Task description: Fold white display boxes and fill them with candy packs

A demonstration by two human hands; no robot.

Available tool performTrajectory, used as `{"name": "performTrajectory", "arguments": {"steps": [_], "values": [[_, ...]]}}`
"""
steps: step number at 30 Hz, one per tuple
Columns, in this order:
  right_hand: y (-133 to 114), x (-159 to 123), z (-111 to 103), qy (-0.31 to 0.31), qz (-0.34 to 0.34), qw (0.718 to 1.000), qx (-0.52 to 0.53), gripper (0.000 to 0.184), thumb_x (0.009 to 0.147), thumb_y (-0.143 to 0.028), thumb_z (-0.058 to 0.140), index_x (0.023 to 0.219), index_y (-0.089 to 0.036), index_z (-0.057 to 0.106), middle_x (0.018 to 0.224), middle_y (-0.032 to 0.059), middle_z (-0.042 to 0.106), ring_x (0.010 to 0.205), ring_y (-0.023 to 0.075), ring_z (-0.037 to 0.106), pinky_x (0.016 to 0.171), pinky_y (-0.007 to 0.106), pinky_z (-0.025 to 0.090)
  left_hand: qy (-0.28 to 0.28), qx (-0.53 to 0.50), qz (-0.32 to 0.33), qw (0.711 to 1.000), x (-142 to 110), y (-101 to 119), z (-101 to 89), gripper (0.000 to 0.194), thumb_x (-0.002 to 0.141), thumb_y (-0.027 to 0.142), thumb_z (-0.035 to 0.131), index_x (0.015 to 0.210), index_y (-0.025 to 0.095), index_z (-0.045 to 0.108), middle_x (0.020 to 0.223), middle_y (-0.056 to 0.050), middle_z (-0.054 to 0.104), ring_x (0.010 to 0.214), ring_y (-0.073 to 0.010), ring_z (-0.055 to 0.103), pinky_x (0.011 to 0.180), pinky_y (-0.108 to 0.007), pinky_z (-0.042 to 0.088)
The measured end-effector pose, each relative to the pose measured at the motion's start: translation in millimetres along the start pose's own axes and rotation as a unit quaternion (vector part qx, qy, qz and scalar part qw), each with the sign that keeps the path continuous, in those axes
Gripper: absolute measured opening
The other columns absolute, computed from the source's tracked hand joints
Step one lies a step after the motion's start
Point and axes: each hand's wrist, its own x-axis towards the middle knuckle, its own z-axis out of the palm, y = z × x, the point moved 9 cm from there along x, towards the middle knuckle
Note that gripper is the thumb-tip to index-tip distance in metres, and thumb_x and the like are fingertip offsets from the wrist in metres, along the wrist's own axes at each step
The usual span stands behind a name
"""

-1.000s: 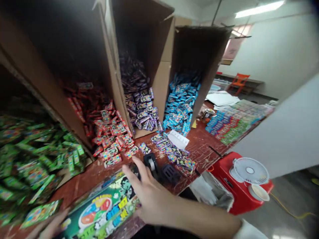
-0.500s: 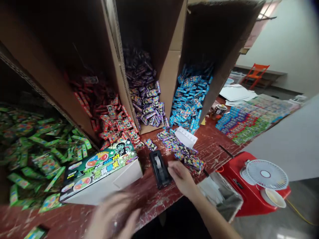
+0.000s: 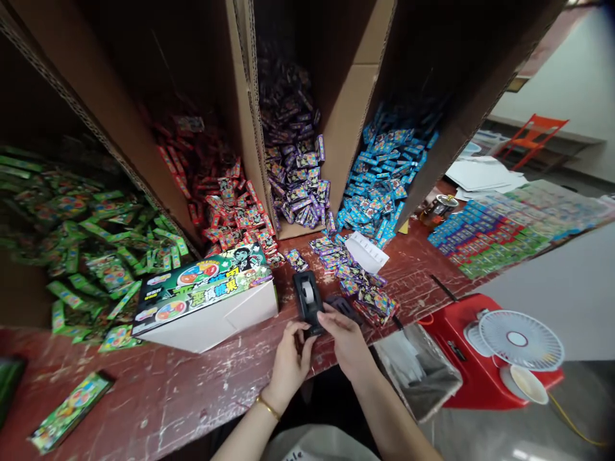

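A black tape dispenser [image 3: 302, 282] with a roll of clear tape [image 3: 308, 293] stands on the red table. Both hands meet at its near end. My left hand [image 3: 291, 362] has its fingers curled in, thumb and forefinger close together. My right hand [image 3: 346, 339] is bent beside the dispenser's right edge, thumb and fingers pressed together at its near tip. Whatever thin piece they pinch is too small to make out. To the left lies a printed candy box [image 3: 206, 285] with a white side. Purple candy packets [image 3: 368, 298] and a white paper slip [image 3: 366, 252] lie to the right.
Cardboard bins hold green packets [image 3: 110, 224], red packets [image 3: 235, 214], purple packets [image 3: 302, 186] and blue packets [image 3: 375, 186]. A single green pack [image 3: 72, 410] lies front left. At right are a lined waste bin [image 3: 449, 390], a red stool [image 3: 473, 307] and a small fan [image 3: 521, 339].
My left hand, blurred before, has moved right and up to the near end of the tape dispenser. My right hand has closed in on the dispenser. The view has shifted slightly.
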Motion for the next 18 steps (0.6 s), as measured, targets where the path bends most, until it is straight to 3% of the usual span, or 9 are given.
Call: {"name": "performTrajectory", "arguments": {"steps": [3, 6, 10, 13, 16, 18], "values": [[11, -23, -7, 0.008, 0.047, 0.997, 0.059, 0.035, 0.056, -0.054, 0.079, 0.065, -0.021, 0.073, 0.119, 0.0109, 0.063, 0.118, 0.0291, 0.053, 0.105, 0.043, 0.037, 0.003, -0.006, 0.023, 1.000, 0, 3, 1.9, 0.023, 0.091, 0.019, 0.050, 0.113, 0.023, 0.044, 0.094, -0.003, 0.053, 0.075, -0.0130, 0.055, 0.072, -0.028, 0.050], [27, -35, -16, 0.048, 0.055, 0.996, 0.042, 0.038, 0.052, -0.055, 0.080, 0.061, -0.019, 0.072, 0.120, 0.0129, 0.060, 0.111, 0.0299, 0.056, 0.100, 0.044, 0.041, -0.023, -0.007, 0.040, 0.999, 2, 5, 5.4, 0.030, 0.092, 0.016, 0.048, 0.120, 0.025, 0.048, 0.096, -0.003, 0.052, 0.086, -0.0144, 0.056, 0.078, -0.030, 0.051], [42, -35, -27, 0.099, -0.032, 0.992, -0.064, 0.044, 0.060, -0.062, 0.072, 0.060, -0.018, 0.070, 0.110, 0.0156, 0.062, 0.103, 0.0292, 0.060, 0.092, 0.042, 0.048, -0.059, 0.006, 0.055, 0.997, 3, 7, 13.1, 0.036, 0.093, 0.014, 0.044, 0.124, 0.030, 0.054, 0.100, -0.005, 0.050, 0.093, -0.0149, 0.055, 0.085, -0.032, 0.051], [48, -43, -35, 0.091, -0.093, 0.983, -0.129, 0.045, 0.068, -0.063, 0.066, 0.060, -0.018, 0.068, 0.096, 0.0140, 0.068, 0.092, 0.0270, 0.065, 0.083, 0.038, 0.054, -0.040, 0.014, 0.058, 0.997, -3, 12, 12.9, 0.036, 0.093, 0.012, 0.044, 0.122, 0.030, 0.057, 0.098, -0.004, 0.051, 0.089, -0.0138, 0.056, 0.082, -0.030, 0.053], [28, -46, -43, 0.037, -0.146, 0.968, -0.201, 0.041, 0.074, -0.058, 0.064, 0.061, -0.019, 0.067, 0.090, 0.0114, 0.072, 0.083, 0.0245, 0.069, 0.069, 0.030, 0.058, -0.030, 0.055, 0.076, 0.995, -8, 26, 0.0, 0.039, 0.091, 0.009, 0.044, 0.124, 0.026, 0.054, 0.100, -0.006, 0.053, 0.089, -0.0141, 0.057, 0.080, -0.028, 0.055], [-19, -43, -29, -0.040, -0.234, 0.933, -0.272, 0.030, 0.084, -0.046, 0.059, 0.071, -0.021, 0.069, 0.087, 0.0080, 0.073, 0.079, 0.0197, 0.070, 0.067, 0.023, 0.058, -0.009, 0.120, 0.116, 0.986, -8, 48, -29.3, 0.045, 0.089, 0.010, 0.048, 0.132, 0.020, 0.047, 0.116, -0.010, 0.053, 0.105, -0.0174, 0.055, 0.090, -0.030, 0.053]]}}
